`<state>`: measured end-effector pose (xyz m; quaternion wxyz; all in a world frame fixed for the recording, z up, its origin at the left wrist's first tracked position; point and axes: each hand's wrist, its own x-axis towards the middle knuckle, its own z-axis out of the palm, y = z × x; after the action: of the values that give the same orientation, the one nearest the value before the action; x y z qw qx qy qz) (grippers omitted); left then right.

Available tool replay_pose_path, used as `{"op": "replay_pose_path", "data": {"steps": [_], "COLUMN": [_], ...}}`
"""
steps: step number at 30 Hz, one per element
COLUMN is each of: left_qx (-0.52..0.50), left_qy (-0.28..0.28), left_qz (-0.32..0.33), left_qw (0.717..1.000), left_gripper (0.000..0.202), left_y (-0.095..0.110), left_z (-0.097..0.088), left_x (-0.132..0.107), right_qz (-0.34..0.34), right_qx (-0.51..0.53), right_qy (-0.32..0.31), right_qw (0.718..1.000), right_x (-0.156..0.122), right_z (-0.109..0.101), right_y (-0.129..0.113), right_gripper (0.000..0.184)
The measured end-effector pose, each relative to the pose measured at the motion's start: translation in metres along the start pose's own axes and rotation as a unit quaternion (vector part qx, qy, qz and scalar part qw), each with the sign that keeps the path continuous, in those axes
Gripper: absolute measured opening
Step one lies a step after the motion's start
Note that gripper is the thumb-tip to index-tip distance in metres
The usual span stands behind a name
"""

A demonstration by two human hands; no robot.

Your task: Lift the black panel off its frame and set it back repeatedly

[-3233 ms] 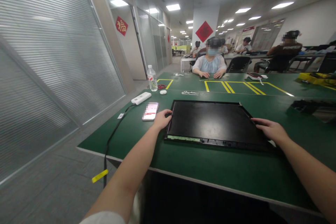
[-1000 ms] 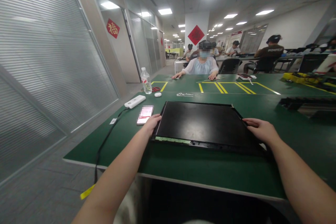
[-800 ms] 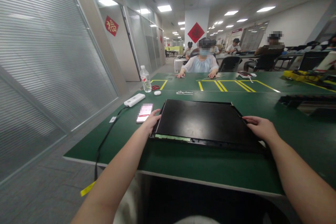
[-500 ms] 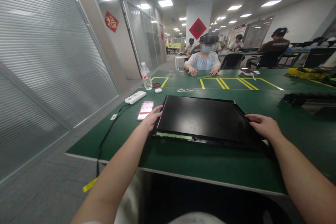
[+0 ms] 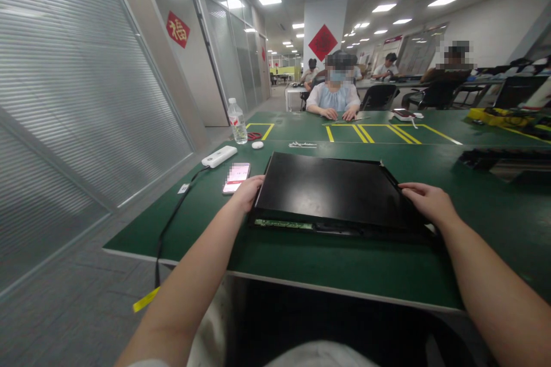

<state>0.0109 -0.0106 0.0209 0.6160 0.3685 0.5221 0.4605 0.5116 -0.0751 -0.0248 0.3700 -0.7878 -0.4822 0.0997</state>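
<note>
A dark, glossy display panel (image 5: 327,189) lies over a black frame (image 5: 365,230) on the green table. Along the near left side of the frame a green circuit board strip (image 5: 284,224) shows. My left hand (image 5: 249,192) is closed on the panel's left edge, its fingertips partly hidden behind that edge. At the opposite edge my right hand (image 5: 428,202) pinches the panel, fingers stretched along the side and the thumb out of sight. The panel's near edge looks slightly tilted, with a gap between it and the frame.
Left of the panel are a phone (image 5: 236,178), a white power strip (image 5: 219,156) with a black cable, and a water bottle (image 5: 237,121). Small white pieces (image 5: 302,144) lie beyond it. Black parts (image 5: 495,159) stand at right. A co-worker (image 5: 333,94) sits across the table (image 5: 172,241).
The panel's near edge stands a little farther from the circuit board strip, showing more of the frame. Both my hands stay at its sides. The co-worker's hands have come closer together.
</note>
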Motion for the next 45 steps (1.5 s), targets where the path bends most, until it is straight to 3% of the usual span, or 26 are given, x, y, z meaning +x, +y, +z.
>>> {"op": "replay_pose_path", "data": {"steps": [7, 13, 21, 30, 38, 45], "left_qx": [0.054, 0.138, 0.179, 0.120, 0.035, -0.022], "left_qy": [0.008, 0.011, 0.007, -0.021, -0.066, -0.057], "left_qz": [0.047, 0.089, 0.110, 0.153, 0.174, 0.193], "left_qw": [0.997, 0.986, 0.978, 0.981, 0.982, 0.979], "left_gripper": [0.031, 0.056, 0.060, 0.051, 0.067, 0.062], "left_y": [-0.007, -0.009, -0.006, -0.009, -0.008, -0.014], "left_z": [0.000, 0.002, 0.002, 0.000, 0.003, 0.006], "left_x": [-0.001, -0.013, -0.014, -0.011, -0.009, -0.003], "right_qz": [0.000, 0.000, 0.009, 0.034, 0.061, 0.049], "right_qx": [-0.017, -0.037, -0.054, -0.018, 0.026, 0.115], "right_qy": [-0.017, -0.021, -0.031, -0.033, -0.016, 0.010], "right_qw": [1.000, 0.999, 0.998, 0.999, 0.998, 0.992], "right_x": [0.003, 0.003, 0.001, 0.001, 0.002, 0.002], "right_z": [0.001, 0.001, -0.001, -0.001, -0.001, 0.000], "right_y": [-0.001, -0.003, -0.009, -0.009, -0.010, -0.006], "right_gripper": [0.030, 0.028, 0.030, 0.038, 0.036, 0.041]}}
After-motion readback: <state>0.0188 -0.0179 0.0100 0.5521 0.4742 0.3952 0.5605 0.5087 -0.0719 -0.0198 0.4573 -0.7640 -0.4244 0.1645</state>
